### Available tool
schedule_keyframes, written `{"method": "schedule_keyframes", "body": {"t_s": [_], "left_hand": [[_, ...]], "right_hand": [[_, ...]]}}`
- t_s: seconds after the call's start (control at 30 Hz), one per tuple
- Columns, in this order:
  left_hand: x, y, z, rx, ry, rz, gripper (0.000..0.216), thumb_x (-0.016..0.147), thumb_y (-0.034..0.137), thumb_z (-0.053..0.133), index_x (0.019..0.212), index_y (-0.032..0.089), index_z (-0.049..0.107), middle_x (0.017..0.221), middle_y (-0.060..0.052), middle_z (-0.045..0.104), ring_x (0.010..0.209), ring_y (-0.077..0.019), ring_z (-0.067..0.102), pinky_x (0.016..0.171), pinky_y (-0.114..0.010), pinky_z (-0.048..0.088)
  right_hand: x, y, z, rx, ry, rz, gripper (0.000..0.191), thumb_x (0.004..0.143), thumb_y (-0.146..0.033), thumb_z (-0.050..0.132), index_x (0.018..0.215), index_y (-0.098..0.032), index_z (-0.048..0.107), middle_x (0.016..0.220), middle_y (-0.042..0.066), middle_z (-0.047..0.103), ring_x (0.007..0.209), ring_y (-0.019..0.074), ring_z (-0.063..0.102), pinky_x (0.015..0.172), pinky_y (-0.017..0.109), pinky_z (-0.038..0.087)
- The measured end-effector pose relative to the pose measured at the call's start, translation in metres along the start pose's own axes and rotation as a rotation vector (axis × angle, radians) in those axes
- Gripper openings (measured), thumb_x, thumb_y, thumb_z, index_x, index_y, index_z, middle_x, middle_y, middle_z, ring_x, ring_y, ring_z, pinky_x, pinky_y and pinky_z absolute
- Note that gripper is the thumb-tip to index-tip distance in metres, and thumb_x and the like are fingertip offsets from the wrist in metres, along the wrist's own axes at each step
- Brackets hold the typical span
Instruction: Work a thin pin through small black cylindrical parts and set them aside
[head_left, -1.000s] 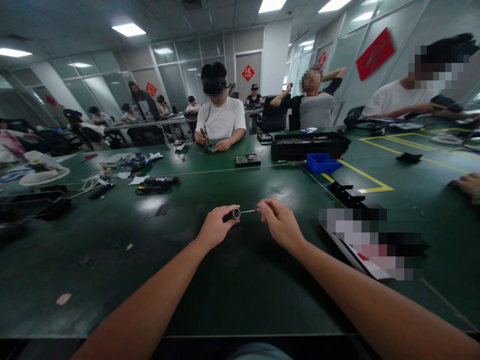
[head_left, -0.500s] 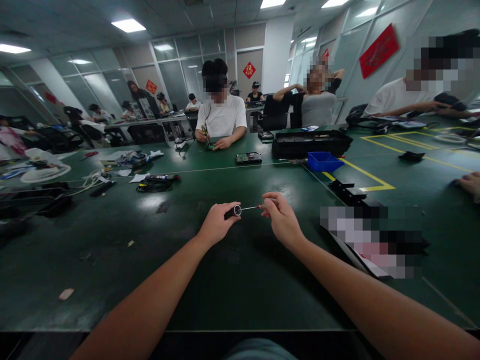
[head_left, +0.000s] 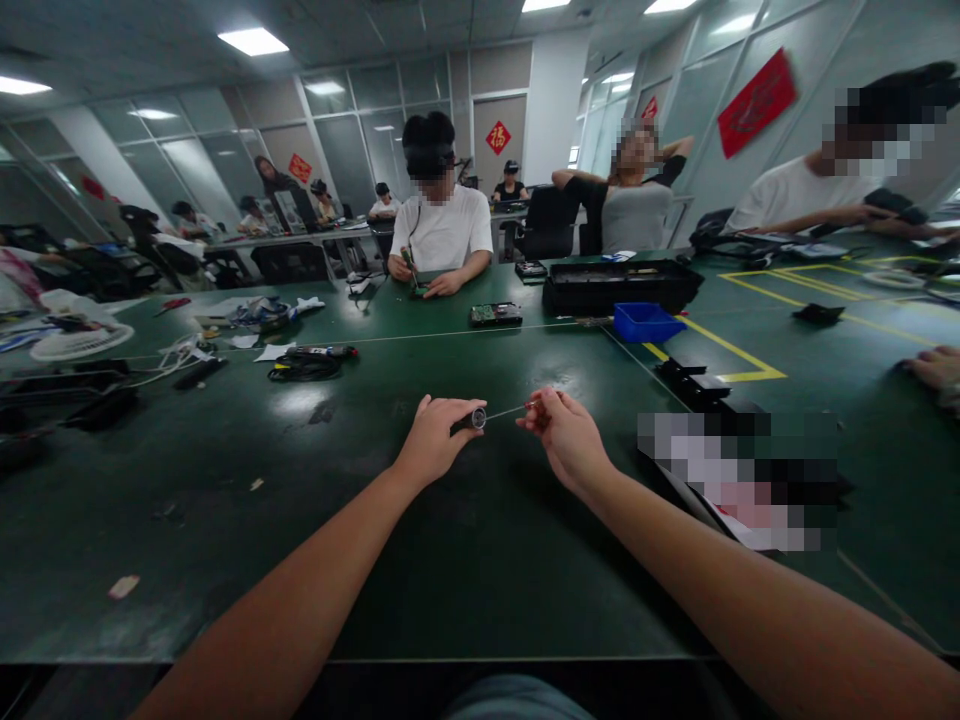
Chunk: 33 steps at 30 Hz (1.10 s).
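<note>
I see both hands held up over the green table (head_left: pixel 480 560), approx. in the middle of the view. My left hand (head_left: pixel 435 440) is closed around a small dark cylinder (head_left: pixel 471 420) with a silver ring at its end; it points toward the right hand, I think so that the open end is easy to reach. The right hand (head_left: pixel 564 435) has fingertips pinched together on a thin rod (head_left: pixel 507 411), prob. a small screwdriver w/ reddish grip, but too small to tell for sure. The rod tip meets the ring end of the cylinder. Both things are in the air, not resting on the table. Behind them, well apart: a blue bin (head_left: pixel 646 322), a black tray (head_left: pixel 621 285), a circuit board (head_left: pixel 496 315) and a bundle of cables (head_left: pixel 304 368). Other persons sit at the far side.
</note>
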<state>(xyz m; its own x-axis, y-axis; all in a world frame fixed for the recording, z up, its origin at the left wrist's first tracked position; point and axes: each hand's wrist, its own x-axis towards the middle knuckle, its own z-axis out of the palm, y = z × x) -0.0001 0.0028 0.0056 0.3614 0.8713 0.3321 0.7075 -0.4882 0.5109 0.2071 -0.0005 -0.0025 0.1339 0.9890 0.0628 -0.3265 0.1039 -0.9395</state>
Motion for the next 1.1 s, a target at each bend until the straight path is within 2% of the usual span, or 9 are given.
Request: {"method": "schedule_keyframes", "body": {"t_s": [0.13, 0.3, 0.4, 0.5, 0.7, 0.8, 0.9, 1.0, 1.1], "left_hand": [[0.001, -0.002, 0.003, 0.019, -0.078, -0.041, 0.038, 0.091, 0.027, 0.064, 0.129, 0.030, 0.062, 0.128, -0.005, 0.067, 0.124, -0.0260, 0.055, 0.117, -0.061, 0.019], [0.000, -0.003, 0.005, 0.005, -0.054, -0.058, 0.036, 0.091, 0.028, 0.064, 0.128, 0.028, 0.063, 0.127, -0.006, 0.067, 0.122, -0.0270, 0.056, 0.117, -0.061, 0.020], [-0.001, 0.000, 0.005, -0.054, -0.014, -0.060, 0.035, 0.089, 0.023, 0.066, 0.124, 0.023, 0.065, 0.127, -0.007, 0.066, 0.120, -0.0267, 0.057, 0.115, -0.054, 0.032], [-0.003, 0.004, 0.002, -0.131, 0.021, -0.101, 0.033, 0.086, 0.020, 0.068, 0.119, 0.020, 0.064, 0.120, -0.008, 0.067, 0.112, -0.0252, 0.061, 0.103, -0.043, 0.046], [-0.007, 0.007, -0.002, -0.266, 0.129, -0.153, 0.034, 0.094, 0.024, 0.056, 0.128, 0.023, 0.055, 0.123, -0.007, 0.062, 0.113, -0.0218, 0.059, 0.101, -0.038, 0.046], [-0.007, 0.009, -0.006, -0.393, 0.153, -0.261, 0.029, 0.097, 0.036, 0.052, 0.122, 0.021, 0.054, 0.100, -0.005, 0.063, 0.088, -0.0176, 0.061, 0.082, -0.033, 0.051], [-0.004, 0.016, -0.010, -0.603, 0.114, -0.333, 0.032, 0.093, 0.049, 0.054, 0.105, 0.020, 0.055, 0.078, -0.001, 0.057, 0.065, -0.0132, 0.054, 0.059, -0.025, 0.046], [0.002, 0.023, -0.016, -0.792, 0.086, -0.414, 0.031, 0.091, 0.050, 0.056, 0.095, 0.019, 0.056, 0.076, -0.001, 0.057, 0.057, -0.0107, 0.052, 0.049, -0.021, 0.040], [0.009, 0.024, -0.021, -0.820, 0.046, -0.457, 0.023, 0.087, 0.040, 0.060, 0.094, 0.019, 0.058, 0.087, -0.004, 0.061, 0.063, -0.0114, 0.057, 0.053, -0.021, 0.045]], "right_hand": [[0.001, 0.001, -0.003, -0.105, 0.081, -0.029, 0.025, 0.087, -0.048, 0.059, 0.084, -0.023, 0.061, 0.075, 0.001, 0.059, 0.066, 0.0167, 0.057, 0.072, 0.038, 0.056], [0.000, -0.001, -0.004, -0.240, 0.094, -0.112, 0.025, 0.089, -0.048, 0.056, 0.088, -0.023, 0.060, 0.079, 0.002, 0.062, 0.071, 0.0176, 0.059, 0.067, 0.034, 0.053], [-0.001, -0.004, -0.003, -0.270, 0.109, -0.161, 0.025, 0.090, -0.047, 0.055, 0.090, -0.023, 0.060, 0.079, 0.001, 0.062, 0.070, 0.0162, 0.058, 0.066, 0.032, 0.050], [-0.002, -0.008, -0.004, -0.283, 0.111, -0.196, 0.024, 0.090, -0.046, 0.056, 0.095, -0.023, 0.059, 0.082, 0.000, 0.061, 0.071, 0.0157, 0.057, 0.068, 0.033, 0.050], [-0.005, -0.013, -0.005, -0.333, 0.094, -0.257, 0.023, 0.090, -0.043, 0.058, 0.103, -0.024, 0.057, 0.088, 0.001, 0.062, 0.075, 0.0169, 0.058, 0.072, 0.035, 0.050], [-0.007, -0.015, -0.005, -0.362, 0.075, -0.273, 0.022, 0.090, -0.043, 0.058, 0.102, -0.024, 0.058, 0.089, 0.002, 0.063, 0.078, 0.0183, 0.060, 0.075, 0.036, 0.050], [-0.009, -0.019, -0.004, -0.360, 0.080, -0.258, 0.022, 0.089, -0.042, 0.058, 0.101, -0.024, 0.059, 0.088, 0.003, 0.064, 0.077, 0.0194, 0.060, 0.075, 0.037, 0.049], [-0.011, -0.022, -0.003, -0.349, 0.079, -0.254, 0.022, 0.090, -0.042, 0.058, 0.102, -0.024, 0.059, 0.090, 0.003, 0.064, 0.077, 0.0195, 0.060, 0.074, 0.037, 0.049], [-0.013, -0.026, -0.002, -0.334, 0.085, -0.260, 0.021, 0.090, -0.041, 0.057, 0.102, -0.024, 0.058, 0.089, 0.003, 0.064, 0.077, 0.0192, 0.060, 0.074, 0.037, 0.049]]}}
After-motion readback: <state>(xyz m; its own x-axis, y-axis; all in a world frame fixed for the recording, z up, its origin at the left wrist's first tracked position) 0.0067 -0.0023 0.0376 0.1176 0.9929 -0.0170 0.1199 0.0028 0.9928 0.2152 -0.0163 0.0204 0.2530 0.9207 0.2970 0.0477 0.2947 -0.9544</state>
